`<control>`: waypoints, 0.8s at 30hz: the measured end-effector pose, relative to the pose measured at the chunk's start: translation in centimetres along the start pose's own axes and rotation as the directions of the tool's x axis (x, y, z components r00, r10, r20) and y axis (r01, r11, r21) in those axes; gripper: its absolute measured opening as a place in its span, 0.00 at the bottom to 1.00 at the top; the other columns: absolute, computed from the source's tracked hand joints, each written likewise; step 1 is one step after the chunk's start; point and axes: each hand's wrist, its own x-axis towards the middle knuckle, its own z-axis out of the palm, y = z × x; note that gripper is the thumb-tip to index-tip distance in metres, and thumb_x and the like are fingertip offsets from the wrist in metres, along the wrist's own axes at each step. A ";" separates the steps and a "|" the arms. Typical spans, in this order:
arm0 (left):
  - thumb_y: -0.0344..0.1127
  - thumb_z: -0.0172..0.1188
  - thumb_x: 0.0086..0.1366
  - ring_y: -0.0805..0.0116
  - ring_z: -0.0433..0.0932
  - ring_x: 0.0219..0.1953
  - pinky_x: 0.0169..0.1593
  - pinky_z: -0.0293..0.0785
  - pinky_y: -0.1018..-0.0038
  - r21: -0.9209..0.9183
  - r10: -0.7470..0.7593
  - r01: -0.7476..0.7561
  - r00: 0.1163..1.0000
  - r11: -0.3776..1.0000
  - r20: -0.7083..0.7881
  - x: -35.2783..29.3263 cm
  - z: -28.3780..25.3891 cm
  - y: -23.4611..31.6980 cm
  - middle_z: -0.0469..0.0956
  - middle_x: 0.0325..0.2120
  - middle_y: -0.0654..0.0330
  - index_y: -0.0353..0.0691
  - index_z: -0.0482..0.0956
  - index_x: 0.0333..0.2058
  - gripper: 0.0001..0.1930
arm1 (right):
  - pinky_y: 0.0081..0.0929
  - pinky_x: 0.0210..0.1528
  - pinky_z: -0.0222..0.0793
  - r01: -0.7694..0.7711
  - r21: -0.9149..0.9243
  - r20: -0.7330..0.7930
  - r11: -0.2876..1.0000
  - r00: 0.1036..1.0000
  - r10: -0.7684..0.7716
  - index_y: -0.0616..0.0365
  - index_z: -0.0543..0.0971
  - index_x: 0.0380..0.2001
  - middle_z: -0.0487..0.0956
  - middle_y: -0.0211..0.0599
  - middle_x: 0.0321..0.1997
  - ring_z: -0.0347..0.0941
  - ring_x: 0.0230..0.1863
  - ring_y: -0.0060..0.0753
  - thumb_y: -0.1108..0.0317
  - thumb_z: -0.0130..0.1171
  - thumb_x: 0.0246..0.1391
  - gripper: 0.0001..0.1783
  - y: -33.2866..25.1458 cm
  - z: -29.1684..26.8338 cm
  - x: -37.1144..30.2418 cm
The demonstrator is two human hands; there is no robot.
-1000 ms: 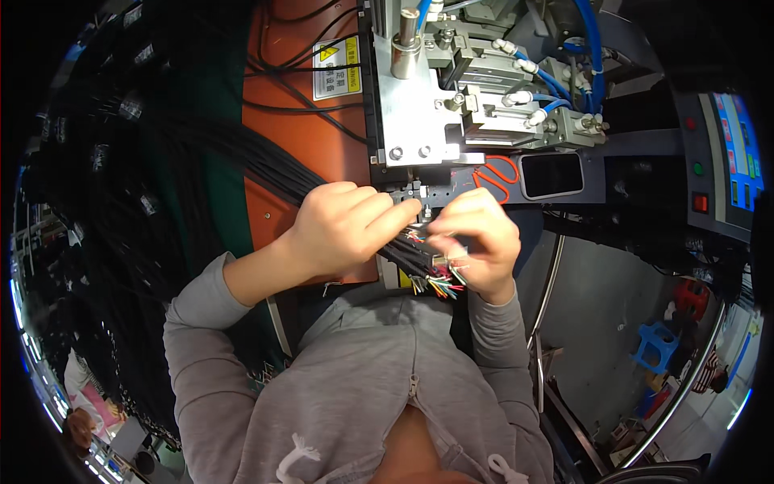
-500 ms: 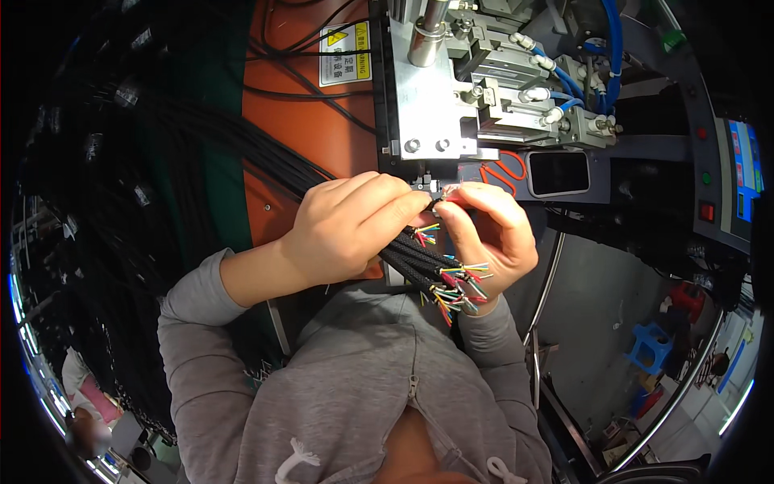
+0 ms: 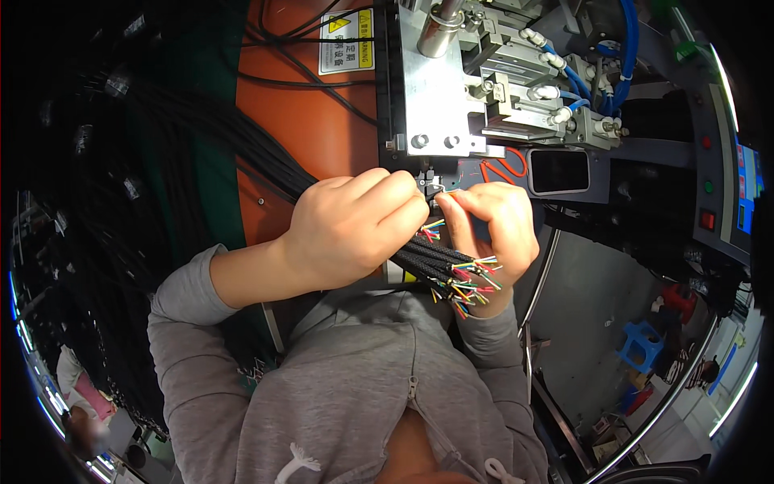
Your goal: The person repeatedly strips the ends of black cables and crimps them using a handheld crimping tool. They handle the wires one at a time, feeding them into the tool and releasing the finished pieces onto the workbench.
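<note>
Mid-frame, the left hand (image 3: pixel 359 226) clasps black cables (image 3: pixel 421 260); the right hand (image 3: pixel 498 226) pinches fine wires (image 3: pixel 452 192), apparently aligning them; next needs precise placement.

From my remote seat I counted two hands: one left hand (image 3: pixel 355 230) and one right hand (image 3: pixel 501 226). I saw one bundle of black cables (image 3: pixel 278 161), its coloured wire ends (image 3: pixel 463 290) too crowded for me to number. I also tallied one phone (image 3: pixel 558 172), one red looped thing (image 3: pixel 522 161), one warning label (image 3: pixel 347 40), one metal post (image 3: pixel 439 36), one metal plate (image 3: pixel 435 105) with two bolts (image 3: pixel 420 141) along its lower edge, one blue stool (image 3: pixel 641 345), and one control panel (image 3: pixel 713 165) with two red buttons (image 3: pixel 707 219) and one green button (image 3: pixel 709 186).
</note>
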 end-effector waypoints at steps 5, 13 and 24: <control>0.28 0.62 0.46 0.74 0.68 0.19 0.18 0.62 0.78 0.026 0.060 -0.059 0.997 0.998 -0.043 -0.3 0.7 -0.3 0.67 0.19 0.65 0.36 0.79 0.32 0.11 | 0.23 0.32 0.66 -0.632 0.284 0.458 0.721 0.750 0.477 0.63 0.77 0.23 0.75 0.35 0.23 0.71 0.29 0.25 0.77 0.65 0.44 0.06 0.9 -2.8 0.5; 0.30 0.61 0.45 0.78 0.65 0.19 0.18 0.61 0.82 0.149 0.037 -0.038 0.999 0.988 0.010 -0.7 1.9 0.0 0.66 0.18 0.69 0.40 0.82 0.36 0.15 | 0.23 0.32 0.67 -0.344 0.062 0.202 0.937 0.924 0.326 0.64 0.77 0.26 0.77 0.37 0.25 0.72 0.28 0.28 0.80 0.62 0.46 0.03 2.3 -0.8 -0.8; 0.29 0.58 0.49 0.77 0.66 0.19 0.19 0.62 0.82 0.257 -0.105 0.063 0.983 0.964 0.153 -0.5 1.8 0.8 0.63 0.21 0.66 0.41 0.82 0.38 0.15 | 0.30 0.27 0.62 -0.138 -0.076 0.117 0.987 0.982 0.147 0.60 0.75 0.21 0.71 0.36 0.19 0.65 0.22 0.37 0.79 0.60 0.41 0.04 3.1 1.1 -1.4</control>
